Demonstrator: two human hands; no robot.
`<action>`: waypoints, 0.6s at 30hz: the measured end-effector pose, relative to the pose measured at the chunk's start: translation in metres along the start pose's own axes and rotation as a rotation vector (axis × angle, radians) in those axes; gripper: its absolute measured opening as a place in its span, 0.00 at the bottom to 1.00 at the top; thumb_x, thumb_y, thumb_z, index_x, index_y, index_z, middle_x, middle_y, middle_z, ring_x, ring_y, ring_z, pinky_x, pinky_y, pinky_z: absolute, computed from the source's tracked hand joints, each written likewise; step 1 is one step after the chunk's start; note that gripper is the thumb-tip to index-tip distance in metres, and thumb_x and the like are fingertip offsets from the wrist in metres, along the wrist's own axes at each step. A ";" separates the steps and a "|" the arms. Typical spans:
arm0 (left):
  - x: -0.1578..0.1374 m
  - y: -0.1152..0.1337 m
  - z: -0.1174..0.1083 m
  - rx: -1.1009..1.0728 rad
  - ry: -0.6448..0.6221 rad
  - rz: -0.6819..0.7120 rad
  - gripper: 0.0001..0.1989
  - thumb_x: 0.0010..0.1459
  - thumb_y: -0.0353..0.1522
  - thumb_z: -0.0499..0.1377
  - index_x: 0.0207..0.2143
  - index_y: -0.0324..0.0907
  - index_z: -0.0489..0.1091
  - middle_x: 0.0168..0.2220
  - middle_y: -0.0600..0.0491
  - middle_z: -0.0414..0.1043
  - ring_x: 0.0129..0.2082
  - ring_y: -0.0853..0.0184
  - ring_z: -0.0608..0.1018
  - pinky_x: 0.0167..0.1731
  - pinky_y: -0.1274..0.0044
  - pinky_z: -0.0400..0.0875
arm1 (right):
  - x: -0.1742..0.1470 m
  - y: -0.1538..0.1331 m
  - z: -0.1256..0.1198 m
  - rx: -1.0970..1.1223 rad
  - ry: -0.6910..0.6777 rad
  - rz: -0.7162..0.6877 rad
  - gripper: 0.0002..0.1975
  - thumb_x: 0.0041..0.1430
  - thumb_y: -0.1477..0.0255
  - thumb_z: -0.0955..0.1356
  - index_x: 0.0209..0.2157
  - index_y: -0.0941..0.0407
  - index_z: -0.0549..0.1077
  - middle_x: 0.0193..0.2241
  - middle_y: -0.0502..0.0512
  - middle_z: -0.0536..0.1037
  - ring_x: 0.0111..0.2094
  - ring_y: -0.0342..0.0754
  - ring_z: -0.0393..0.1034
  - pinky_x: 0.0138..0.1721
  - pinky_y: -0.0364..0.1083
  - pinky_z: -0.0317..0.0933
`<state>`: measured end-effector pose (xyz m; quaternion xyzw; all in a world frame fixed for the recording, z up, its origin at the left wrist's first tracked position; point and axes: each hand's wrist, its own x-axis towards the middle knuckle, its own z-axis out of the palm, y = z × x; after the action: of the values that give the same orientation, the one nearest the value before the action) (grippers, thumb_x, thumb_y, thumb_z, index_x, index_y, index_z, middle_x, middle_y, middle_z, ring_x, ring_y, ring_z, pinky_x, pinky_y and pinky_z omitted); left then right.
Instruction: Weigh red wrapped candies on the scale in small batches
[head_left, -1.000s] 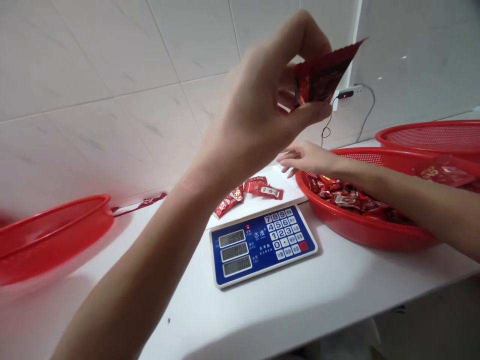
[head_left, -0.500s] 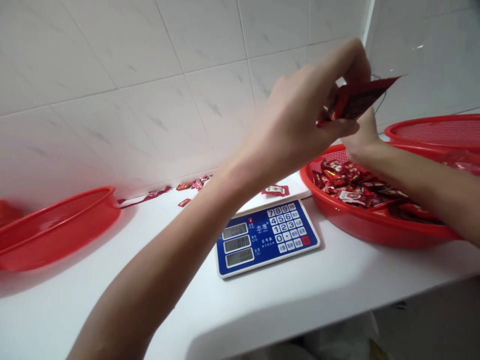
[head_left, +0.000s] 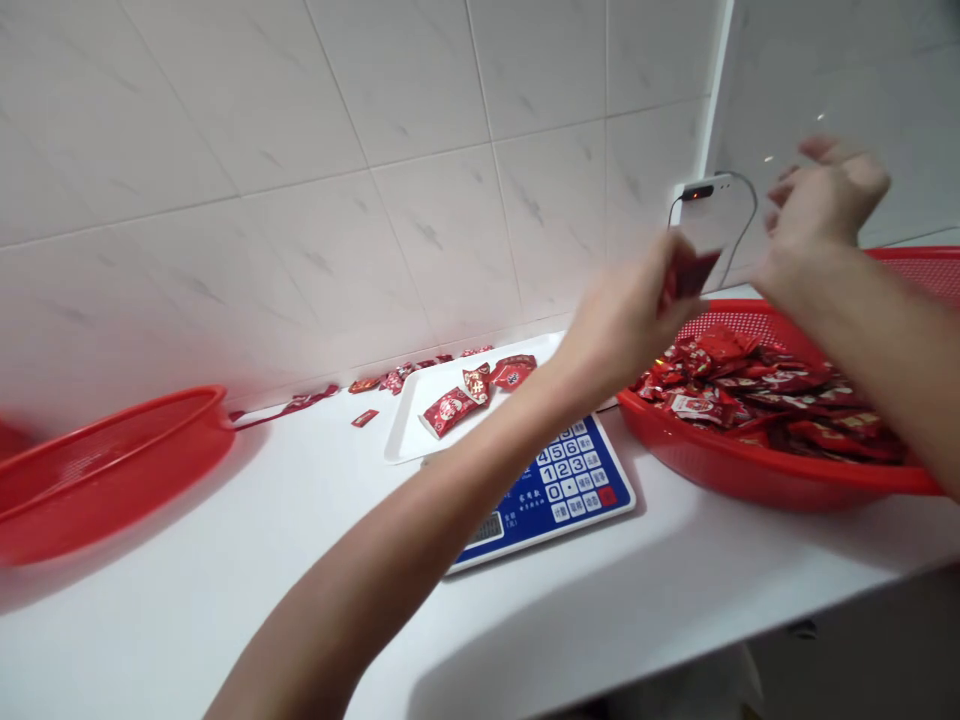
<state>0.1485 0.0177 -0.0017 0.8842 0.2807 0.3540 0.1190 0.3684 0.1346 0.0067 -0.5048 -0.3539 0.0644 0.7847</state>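
A dark red packet [head_left: 697,274] is up in the air, beyond the scale [head_left: 577,480] and to its right, pinched between the fingers of the left hand [head_left: 626,315]. The right hand [head_left: 825,205] is raised farther right of the scale, fingers parted and loosely bent, blurred. The scale's white tray [head_left: 409,425] carries several red sweets [head_left: 450,410], partly behind the left forearm. Just right of the scale, a red basket [head_left: 750,490] holds a heap of wrapped pieces [head_left: 787,395]; another red basket [head_left: 922,265] shows beyond it. Well left of the scale sits a red basin [head_left: 127,480]. The white counter [head_left: 300,560] spreads around the scale, with red scraps [head_left: 394,380] along its back edge. Behind the scale rises a pale, veined tile wall [head_left: 300,100], with a power strip [head_left: 701,192] to the right.
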 end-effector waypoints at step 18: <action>-0.115 -0.139 -0.083 0.192 -0.293 -0.593 0.57 0.49 0.57 0.60 0.71 0.45 0.36 0.73 0.43 0.32 0.72 0.45 0.42 0.68 0.56 0.46 | -0.146 -0.024 0.104 -0.642 -1.960 -0.001 0.50 0.35 0.63 0.80 0.62 0.51 0.65 0.57 0.58 0.71 0.48 0.52 0.73 0.43 0.47 0.69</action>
<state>-0.0342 0.0653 -0.0629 0.8126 0.5374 0.1454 0.1721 0.1897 0.1334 -0.0202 -0.4161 -0.8390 0.3499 -0.0202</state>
